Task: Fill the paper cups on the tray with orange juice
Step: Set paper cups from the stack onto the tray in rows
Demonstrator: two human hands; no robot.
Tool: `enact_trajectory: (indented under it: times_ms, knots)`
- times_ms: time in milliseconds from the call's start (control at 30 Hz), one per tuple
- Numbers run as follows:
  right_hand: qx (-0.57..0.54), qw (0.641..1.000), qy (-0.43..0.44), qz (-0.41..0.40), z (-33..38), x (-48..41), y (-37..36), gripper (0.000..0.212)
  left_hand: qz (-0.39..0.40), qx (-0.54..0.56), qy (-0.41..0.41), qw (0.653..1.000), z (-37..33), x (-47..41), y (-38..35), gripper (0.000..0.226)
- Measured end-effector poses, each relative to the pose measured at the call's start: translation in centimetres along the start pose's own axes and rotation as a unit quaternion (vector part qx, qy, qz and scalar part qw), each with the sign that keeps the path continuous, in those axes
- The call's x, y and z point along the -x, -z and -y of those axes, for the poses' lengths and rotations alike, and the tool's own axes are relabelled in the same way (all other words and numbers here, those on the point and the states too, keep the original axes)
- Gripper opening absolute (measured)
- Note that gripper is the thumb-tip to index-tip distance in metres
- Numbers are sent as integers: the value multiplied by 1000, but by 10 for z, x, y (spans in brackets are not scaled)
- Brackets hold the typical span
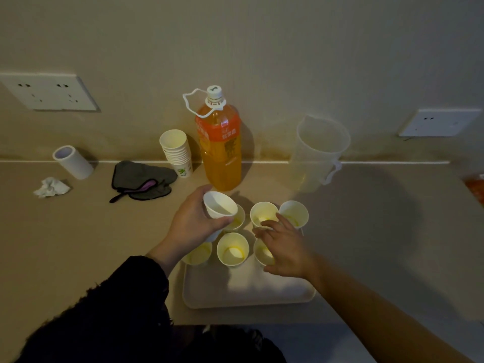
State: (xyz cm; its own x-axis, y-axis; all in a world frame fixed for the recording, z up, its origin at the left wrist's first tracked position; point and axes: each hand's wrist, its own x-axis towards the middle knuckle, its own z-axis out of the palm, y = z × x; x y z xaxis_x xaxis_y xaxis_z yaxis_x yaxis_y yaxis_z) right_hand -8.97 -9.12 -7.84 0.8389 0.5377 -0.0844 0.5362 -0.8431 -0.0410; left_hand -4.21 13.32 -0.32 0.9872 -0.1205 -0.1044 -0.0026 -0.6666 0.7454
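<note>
1. An empty paper cup (220,206) is gripped in the left hand (191,222), fingers curled round it. It is held tilted over the back-left part of the tray (246,292).
2. The right hand (286,247) is kept loose, fingers spread, w/ nothing grasped. It is held over the front-right cup; fingertips are at the back-middle cup's rim, contact can't be told.
3. Six more cups (232,251) are set on the tray, approx. two rows; a little yellow liquid is seen in several.
4. The juice bottle (220,150), capped, is stood on the surface (78,244) behind the tray.
</note>
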Motion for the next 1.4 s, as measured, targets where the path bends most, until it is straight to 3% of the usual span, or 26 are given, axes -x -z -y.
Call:
enact_trajectory:
  times_ms: [400, 500, 567, 633, 700, 767, 867, 933, 1067, 1200, 1300, 1400]
  knots:
    - [-8, 999, -4, 35, -2, -4, -5, 103, 14, 10, 0, 1000, 2, 2, 0, 91]
    - [-4, 1000, -2, 13, -5, -2, -9, 107, 17, 12, -7, 1000, 0, 1, -1, 90]
    - [-17, 999, 6, -47, -6, 1, -8, 95, 20, 17, -14, 1000, -2, 1, -1, 91]
    - [-63, 989, -11, -131, -5, 2, 1, 68, 25, 25, -18, 999, -5, 0, -1, 95]
    - [-138, 969, -53, -200, -2, -1, 17, 52, 32, 30, -23, 999, -8, 0, -2, 102]
    - [-241, 931, -115, -249, 4, -9, 37, 52, 43, 28, -35, 998, -11, 1, -6, 109]
    - [-447, 846, -223, -184, 14, -26, 64, 69, 59, 30, -54, 996, -15, 3, -13, 114]
    - [-514, 816, -236, -121, 15, -35, 73, 79, 67, 30, -64, 995, -17, 3, -16, 115]
    - [-542, 808, -221, -69, 20, -42, 77, 90, 66, 18, -87, 994, -20, 1, -18, 116]
    - [-537, 808, -227, -80, 15, -39, 74, 68, 90, 33, -91, 991, -21, 1, -21, 117]
    - [-556, 776, -269, -129, -1, -31, 78, 65, 119, 38, -95, 988, -16, -2, -22, 120]
    - [-532, 740, -339, -235, -23, -13, 86, 67, 86, 11, -93, 992, -14, -5, -20, 112]
